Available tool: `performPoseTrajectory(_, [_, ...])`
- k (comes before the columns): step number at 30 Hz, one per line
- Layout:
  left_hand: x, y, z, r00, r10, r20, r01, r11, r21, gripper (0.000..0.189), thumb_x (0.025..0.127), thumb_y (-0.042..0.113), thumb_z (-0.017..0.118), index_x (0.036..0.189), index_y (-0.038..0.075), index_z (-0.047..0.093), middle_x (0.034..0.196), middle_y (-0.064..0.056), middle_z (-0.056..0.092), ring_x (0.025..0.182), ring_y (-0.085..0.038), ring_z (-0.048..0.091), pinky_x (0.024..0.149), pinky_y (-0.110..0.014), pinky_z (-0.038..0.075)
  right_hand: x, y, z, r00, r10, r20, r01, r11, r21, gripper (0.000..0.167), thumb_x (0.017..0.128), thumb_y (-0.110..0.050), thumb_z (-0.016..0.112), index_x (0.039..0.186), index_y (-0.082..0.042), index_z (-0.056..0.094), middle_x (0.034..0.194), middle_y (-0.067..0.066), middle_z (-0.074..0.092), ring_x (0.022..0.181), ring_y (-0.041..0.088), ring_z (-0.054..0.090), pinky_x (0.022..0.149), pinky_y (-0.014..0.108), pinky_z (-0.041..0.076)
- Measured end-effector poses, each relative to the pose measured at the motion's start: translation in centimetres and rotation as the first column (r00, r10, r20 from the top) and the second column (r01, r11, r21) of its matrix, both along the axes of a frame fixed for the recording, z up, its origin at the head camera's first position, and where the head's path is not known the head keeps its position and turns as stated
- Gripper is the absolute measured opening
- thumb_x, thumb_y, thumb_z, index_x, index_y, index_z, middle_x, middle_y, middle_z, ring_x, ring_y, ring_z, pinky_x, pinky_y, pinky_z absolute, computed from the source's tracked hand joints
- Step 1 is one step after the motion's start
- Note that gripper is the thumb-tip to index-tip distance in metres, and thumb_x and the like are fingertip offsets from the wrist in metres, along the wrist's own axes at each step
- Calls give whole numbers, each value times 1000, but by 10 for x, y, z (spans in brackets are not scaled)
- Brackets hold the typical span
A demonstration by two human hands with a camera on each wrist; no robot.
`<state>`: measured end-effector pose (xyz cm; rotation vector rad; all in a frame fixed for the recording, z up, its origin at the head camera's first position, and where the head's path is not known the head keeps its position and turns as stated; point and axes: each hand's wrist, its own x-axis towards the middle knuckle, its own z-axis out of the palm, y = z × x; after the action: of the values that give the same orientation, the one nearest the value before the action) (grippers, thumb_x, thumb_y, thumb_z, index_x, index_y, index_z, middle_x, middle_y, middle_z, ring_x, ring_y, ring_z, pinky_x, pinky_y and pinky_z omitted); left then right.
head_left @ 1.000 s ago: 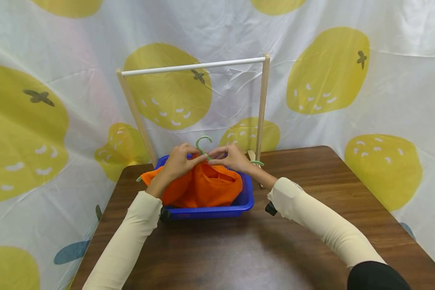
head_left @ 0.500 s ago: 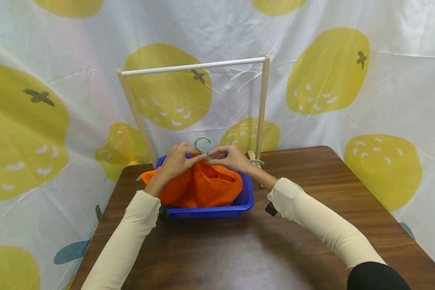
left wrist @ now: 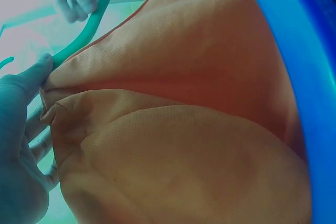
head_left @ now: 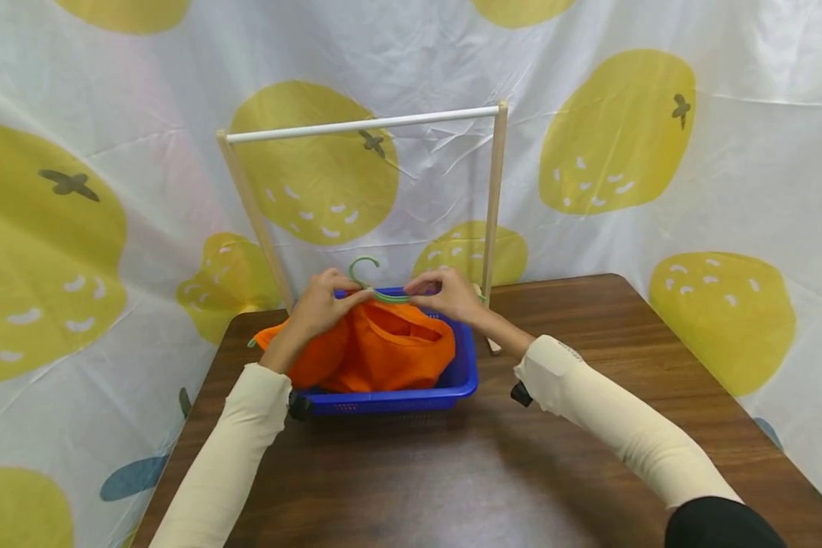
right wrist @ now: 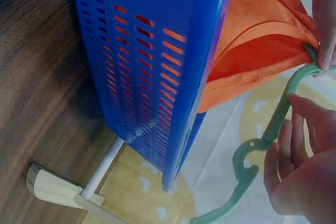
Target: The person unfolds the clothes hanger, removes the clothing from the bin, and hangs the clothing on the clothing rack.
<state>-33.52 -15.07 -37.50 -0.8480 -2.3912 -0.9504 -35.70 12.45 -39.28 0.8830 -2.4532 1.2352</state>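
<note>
A green clothes hanger [head_left: 392, 298] sticks partly out of the neck opening of an orange garment [head_left: 400, 358], its hook upright. My left hand [head_left: 320, 306] pinches the hanger just below the hook, together with the garment's edge. Farther right, my right hand [head_left: 452, 295] pinches the hanger's bare right arm between thumb and fingers. In the right wrist view that hanger arm [right wrist: 281, 116] ends in a notched curl outside the cloth. The left end of the hanger pokes out at the garment's left side. Most of the garment lies in a blue basket [head_left: 390, 397].
Behind the basket stands a small rack with wooden posts [head_left: 495, 198] and a white rail [head_left: 363, 125]. A wooden foot [right wrist: 58, 187] of it shows beside the basket. Brown table [head_left: 555, 441] surrounds the basket. A fruit-patterned curtain [head_left: 610, 129] hangs behind.
My hands have drawn apart. The left hand and the hanger's hook have shifted left, while the right hand has slid outward along the hanger arm, so more of the green bar shows between them.
</note>
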Motion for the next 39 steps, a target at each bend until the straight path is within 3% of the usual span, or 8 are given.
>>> performPoseTrajectory(5, [3,-7,1,999,27,18,-27,999,25,18,89,22,85,95,5,85,89,-11,69,86,-27,62,76,-46,51,2,4,-1,996,-61,-64,63,998,31,13,85,-13,87,97,-16,85,89,-2,80,82,15,71,72,29,53])
performPoseTrajectory(8, [4,-10,1,999,36,28,-36,999,32,19,89,22,85,96,4,85,90,-12,69,87,-28,62,76,-43,51,3,6,-2,993,-68,-93,72,997,36,12,86,-12,86,97,-16,85,91,0,80,84,17,71,77,37,58])
performPoseTrajectory(12, [2,-14,0,998,51,33,-52,998,36,20,89,23,85,96,4,84,90,-12,70,88,-31,63,77,-45,52,5,6,-3,990,-67,-127,71,997,23,13,86,-10,85,98,-15,84,90,0,79,82,17,73,76,38,61])
performPoseTrajectory(16, [2,-17,1,997,67,27,-68,997,44,20,89,23,85,96,4,84,89,-12,71,88,-32,63,76,-42,50,6,8,-6,990,-51,-131,56,998,33,15,85,-11,87,99,-13,84,86,-1,79,76,16,74,68,28,59])
performPoseTrajectory(25, [4,-22,3,995,98,7,-98,993,66,22,89,24,85,97,3,84,89,-15,70,86,-33,63,74,-40,49,9,20,-19,989,-115,-97,129,980,154,27,83,-27,90,107,-18,83,102,3,80,77,18,73,68,33,55])
performPoseTrajectory(33, [4,-28,3,994,107,19,-108,990,94,22,90,22,84,99,2,84,93,-15,72,88,-28,63,76,-42,51,7,26,-30,983,-150,-106,173,949,264,37,85,-42,87,111,-16,83,95,5,80,58,12,58,52,28,46])
performPoseTrajectory(35, [5,-29,3,995,102,17,-103,989,109,21,91,21,83,98,2,84,93,-15,73,88,-27,63,76,-40,51,7,26,-31,980,-170,-103,192,939,285,40,84,-45,86,112,-16,83,94,1,80,63,12,62,54,30,48])
performPoseTrajectory(39, [6,-32,4,995,97,9,-98,987,131,20,91,22,83,98,3,84,92,-13,74,89,-25,63,77,-38,51,8,26,-31,975,-208,-76,222,918,330,43,83,-50,86,112,-17,83,99,-6,80,88,23,65,77,39,50])
